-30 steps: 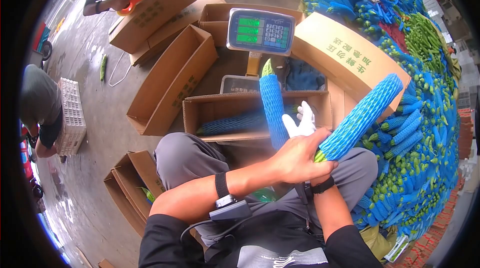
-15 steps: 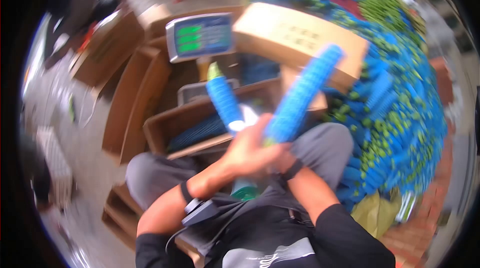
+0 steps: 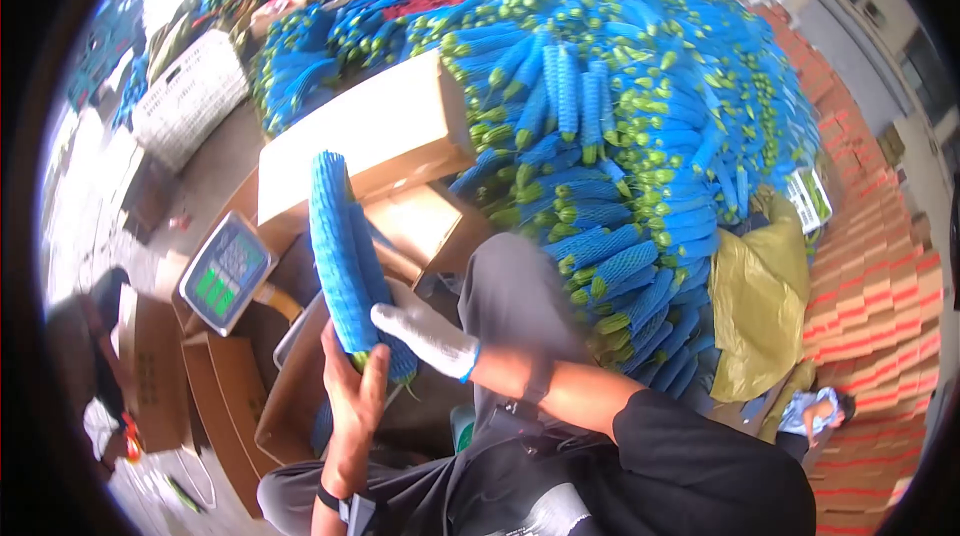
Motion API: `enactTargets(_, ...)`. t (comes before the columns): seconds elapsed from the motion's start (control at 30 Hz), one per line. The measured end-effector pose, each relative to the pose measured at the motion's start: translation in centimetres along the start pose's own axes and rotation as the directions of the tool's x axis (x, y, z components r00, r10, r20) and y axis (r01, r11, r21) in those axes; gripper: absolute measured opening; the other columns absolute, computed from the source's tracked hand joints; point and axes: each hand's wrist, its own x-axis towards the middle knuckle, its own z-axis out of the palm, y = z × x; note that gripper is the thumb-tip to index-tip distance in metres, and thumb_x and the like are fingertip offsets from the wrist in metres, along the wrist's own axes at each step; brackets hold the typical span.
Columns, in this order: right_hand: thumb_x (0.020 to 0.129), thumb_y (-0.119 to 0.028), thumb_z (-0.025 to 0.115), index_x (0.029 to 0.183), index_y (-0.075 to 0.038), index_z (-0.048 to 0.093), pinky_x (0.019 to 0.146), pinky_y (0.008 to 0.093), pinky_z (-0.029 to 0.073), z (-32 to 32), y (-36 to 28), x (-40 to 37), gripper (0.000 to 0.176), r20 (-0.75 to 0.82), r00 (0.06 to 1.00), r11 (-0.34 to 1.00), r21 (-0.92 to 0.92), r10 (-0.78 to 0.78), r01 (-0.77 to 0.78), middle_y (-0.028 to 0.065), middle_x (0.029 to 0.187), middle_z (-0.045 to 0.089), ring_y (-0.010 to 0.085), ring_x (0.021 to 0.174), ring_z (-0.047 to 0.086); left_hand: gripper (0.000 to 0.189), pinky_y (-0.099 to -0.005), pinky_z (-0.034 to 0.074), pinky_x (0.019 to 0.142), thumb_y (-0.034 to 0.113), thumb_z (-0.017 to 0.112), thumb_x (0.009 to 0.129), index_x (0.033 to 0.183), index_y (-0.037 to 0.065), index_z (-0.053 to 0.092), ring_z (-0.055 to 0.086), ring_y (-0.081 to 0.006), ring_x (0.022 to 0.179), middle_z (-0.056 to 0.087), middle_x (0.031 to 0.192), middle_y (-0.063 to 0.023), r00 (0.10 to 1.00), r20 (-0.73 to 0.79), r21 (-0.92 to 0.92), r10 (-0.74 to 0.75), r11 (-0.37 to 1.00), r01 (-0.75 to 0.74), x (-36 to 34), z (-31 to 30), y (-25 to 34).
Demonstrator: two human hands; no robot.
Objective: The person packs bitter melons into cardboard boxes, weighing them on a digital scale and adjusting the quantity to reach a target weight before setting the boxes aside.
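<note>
Two long green gourds in blue foam netting stand nearly upright, side by side, in front of me. My bare left hand point(image 3: 355, 391) is closed round the lower end of the nearer netted gourd point(image 3: 335, 246). My right hand point(image 3: 425, 331), in a white glove, is closed on the second netted gourd point(image 3: 372, 271), just behind and to the right; its fingertips are hidden behind it. Green ends show at the bottom of both. Past my raised knee lies a big heap of similar netted gourds point(image 3: 610, 236).
A closed carton point(image 3: 350, 136) lies ahead, with an open carton point(image 3: 420, 226) below it. The scale display point(image 3: 228, 271) glows green at left, near more open cartons point(image 3: 225, 386). Yellow sacking point(image 3: 760, 306) lies at right, beside stacked cartons point(image 3: 880, 326). Another person point(image 3: 810, 411) is far right.
My view has swung right toward the heap. The two netted gourds, spread apart before, are now together and upright, and my hands no longer cross.
</note>
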Motion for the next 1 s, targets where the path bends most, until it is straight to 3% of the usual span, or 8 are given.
enactTargets(0.13, 0.086, -0.017, 0.082, 0.159, 0.0, 0.031, 0.103, 0.0335, 0.051, 0.4, -2.6, -2.5, 0.091, -0.025, 0.993, 0.993, -0.018, -0.115, 0.115, 0.0104, 0.135, 0.054, 0.0166, 0.119, 0.057, 0.078, -0.0518, 0.047, 0.099, 0.028, 0.071, 0.095, 0.155, -0.006, 0.035, 0.056, -0.0468, 0.109, 0.053, 0.122, -0.0283, 0.953, 0.209, 0.406, 0.22, 0.867, -0.289, -0.7, 1.3, 0.8)
enactTargets(0.4, 0.081, -0.011, 0.081, 0.16, 0.0, 0.028, 0.093, 0.0331, 0.054, -2.4, -7.4, -6.5, 0.096, -0.136, 0.962, 0.954, -0.224, -0.236, 0.202, 0.0094, 0.13, 0.055, 0.0152, 0.111, 0.058, 0.091, -0.0474, 0.049, 0.095, 0.061, 0.065, 0.096, 0.153, -0.006, 0.043, 0.057, -0.0363, 0.111, 0.053, 0.132, -0.0256, 0.81, 0.436, 0.159, 0.391, 0.853, -0.497, -0.2, 1.9, 2.8)
enactTargets(0.47, 0.081, -0.005, 0.077, 0.158, 0.0, 0.03, 0.086, 0.0342, 0.056, -3.4, -10.9, -8.3, 0.09, -0.078, 0.984, 0.985, -0.069, -0.163, 0.157, 0.0085, 0.123, 0.059, 0.015, 0.106, 0.06, 0.084, -0.0418, 0.05, 0.088, 0.058, 0.062, 0.1, 0.153, -0.005, 0.045, 0.059, -0.0288, 0.101, 0.057, 0.129, -0.0211, 0.856, 0.343, 0.056, 0.388, 0.901, -0.431, -0.7, 2.9, 2.6)
enactTargets(0.5, 0.081, -0.001, 0.073, 0.152, 0.0, 0.04, 0.08, 0.0343, 0.057, -3.2, -16.2, -10.4, 0.079, -0.148, 0.988, 0.942, -0.334, -0.046, -0.006, 0.0058, 0.113, 0.063, 0.015, 0.098, 0.063, 0.079, -0.0387, 0.05, 0.083, 0.055, 0.06, 0.103, 0.153, -0.004, 0.046, 0.059, -0.024, 0.092, 0.061, 0.122, -0.0165, 0.865, 0.331, 0.066, 0.377, 0.905, -0.42, -0.4, 3.0, 2.3)
enactTargets(0.53, 0.081, -0.003, 0.072, 0.141, -0.001, 0.053, 0.082, 0.033, 0.056, -3.6, -16.0, -11.2, 0.063, -0.196, 0.967, 0.987, 0.001, -0.16, 0.163, 0.0046, 0.104, 0.066, 0.0156, 0.092, 0.065, 0.073, -0.0368, 0.051, 0.084, 0.05, 0.061, 0.105, 0.153, -0.003, 0.046, 0.06, -0.0212, 0.091, 0.064, 0.116, -0.0137, 0.899, 0.34, 0.012, 0.278, 0.954, -0.299, -0.3, 2.9, 2.0)
enactTargets(0.7, 0.093, -0.015, 0.064, 0.121, 0.003, 0.07, 0.077, 0.0366, 0.059, -14.3, -17.0, -15.7, 0.034, -0.542, 0.816, 0.97, -0.229, -0.2, 0.085, 0.012, 0.1, 0.076, 0.0221, 0.087, 0.073, 0.064, -0.0321, 0.052, 0.089, 0.039, 0.065, 0.106, 0.153, -0.002, 0.047, 0.063, -0.0173, 0.093, 0.066, 0.108, -0.0104, 0.939, 0.344, -0.015, 0.023, 1.0, -0.019, -0.5, 3.0, 0.8)
enactTargets(0.83, 0.093, -0.022, 0.072, 0.12, -0.004, 0.067, 0.084, 0.0343, 0.053, -28.5, -10.1, -19.7, 0.033, -0.852, 0.394, 0.933, -0.358, -0.346, 0.046, 0.0045, 0.106, 0.068, 0.0164, 0.096, 0.064, 0.064, -0.033, 0.052, 0.092, 0.039, 0.066, 0.106, 0.152, -0.002, 0.047, 0.065, -0.0189, 0.095, 0.068, 0.102, -0.0115, 0.906, 0.422, 0.039, -0.013, 0.999, -0.004, -1.0, 2.8, 0.5)
enactTargets(1.0, 0.078, -0.037, 0.085, 0.139, 0.011, 0.055, 0.103, 0.0434, 0.051, -34.0, -3.7, -29.1, 0.082, -0.952, -0.084, 0.878, -0.233, -0.293, -0.417, 0.0253, 0.132, 0.067, 0.0355, 0.12, 0.067, 0.06, -0.0319, 0.053, 0.084, 0.037, 0.066, 0.107, 0.148, -0.003, 0.05, 0.065, -0.0175, 0.088, 0.069, 0.096, -0.0096, 0.897, 0.441, 0.073, -0.017, 0.997, -0.017, -0.9, 2.9, -1.1)
